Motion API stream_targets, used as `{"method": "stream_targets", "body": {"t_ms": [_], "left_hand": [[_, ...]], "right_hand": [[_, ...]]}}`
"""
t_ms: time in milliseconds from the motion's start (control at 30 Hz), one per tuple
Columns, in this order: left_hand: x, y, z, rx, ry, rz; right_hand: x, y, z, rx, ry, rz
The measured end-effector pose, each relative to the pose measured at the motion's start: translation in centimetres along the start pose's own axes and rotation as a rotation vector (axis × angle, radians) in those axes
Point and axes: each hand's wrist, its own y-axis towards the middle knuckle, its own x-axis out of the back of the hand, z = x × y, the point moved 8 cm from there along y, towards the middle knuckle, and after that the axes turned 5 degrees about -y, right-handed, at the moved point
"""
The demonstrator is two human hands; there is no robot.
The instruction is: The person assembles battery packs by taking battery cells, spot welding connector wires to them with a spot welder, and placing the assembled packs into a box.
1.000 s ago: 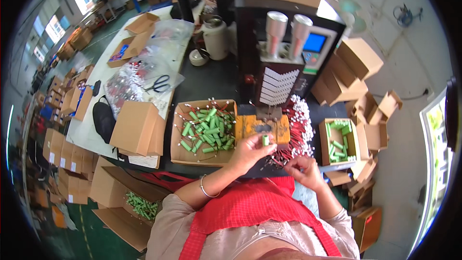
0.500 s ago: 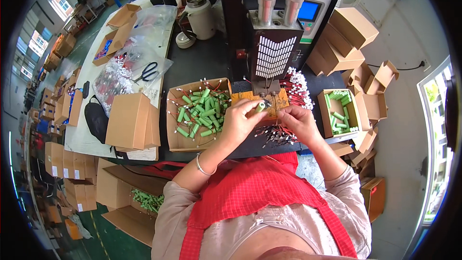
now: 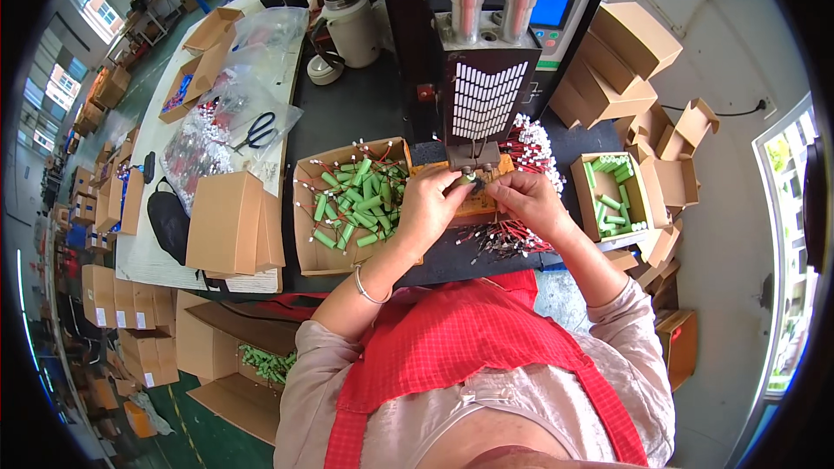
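Left hand (image 3: 432, 206) and right hand (image 3: 524, 200) together, fingers pinched.

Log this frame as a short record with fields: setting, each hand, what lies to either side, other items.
setting: dark workbench with an upright machine at its middle
left hand: fingertips pinching a small green cell just under the machine's head
right hand: beside the left, fingers at the same spot; contact with the cell unclear
left side: open cardboard box of green cells with wires
right side: smaller box of green cells; bundle of red wires by the right hand
other: scissors, white jug, folded cartons
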Motion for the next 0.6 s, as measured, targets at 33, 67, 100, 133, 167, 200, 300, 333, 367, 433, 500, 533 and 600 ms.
{"method": "stream_targets", "body": {"t_ms": [33,67,100,133,167,200,300,333,367,433,500,533,600], "left_hand": [[0.2,0.3,-0.4,-0.032,0.010,-0.018],[0.6,0.3,-0.6,-0.033,0.009,-0.025],[1.1,0.2,-0.8,-0.033,0.012,-0.038],[1.1,0.0,-0.6,-0.085,0.064,-0.051],[0.8,-1.2,1.7,0.191,-0.035,-0.036],[1.3,-1.2,1.0,0.106,0.074,-0.062],[1.3,-1.5,0.1,-0.012,-0.059,-0.111],[0.6,-1.6,-0.5,-0.036,-0.097,-0.068],[0.2,-1.5,-0.8,-0.062,-0.090,-0.018],[0.8,-2.2,-1.5,-0.151,-0.119,-0.114],[1.7,-3.1,-0.8,0.074,-0.205,-0.004],[1.3,-3.6,0.7,0.181,-0.371,0.026],[2.1,-4.0,-0.2,0.168,-0.500,0.129]], "right_hand": [[0.2,0.2,-0.1,-0.001,0.017,-0.012],[-0.2,0.7,0.0,0.008,0.032,-0.007],[-0.4,0.8,0.4,0.077,-0.015,0.005],[-0.6,0.7,0.2,0.050,-0.019,-0.013],[-0.8,0.8,0.7,0.172,-0.111,-0.024],[-1.2,0.9,0.4,0.125,-0.151,0.024],[-1.2,-0.2,0.9,0.082,-0.168,-0.017],[-0.5,-1.4,1.1,0.100,-0.144,-0.022],[-0.1,-2.2,0.5,0.185,-0.061,0.023],[0.9,-2.5,-1.4,0.290,-0.122,0.019],[0.3,-3.1,-1.7,0.186,-0.050,0.016],[-0.4,-3.0,-0.9,0.268,-0.118,0.058],[-2.1,-3.5,1.7,0.371,-0.307,0.145]]}}
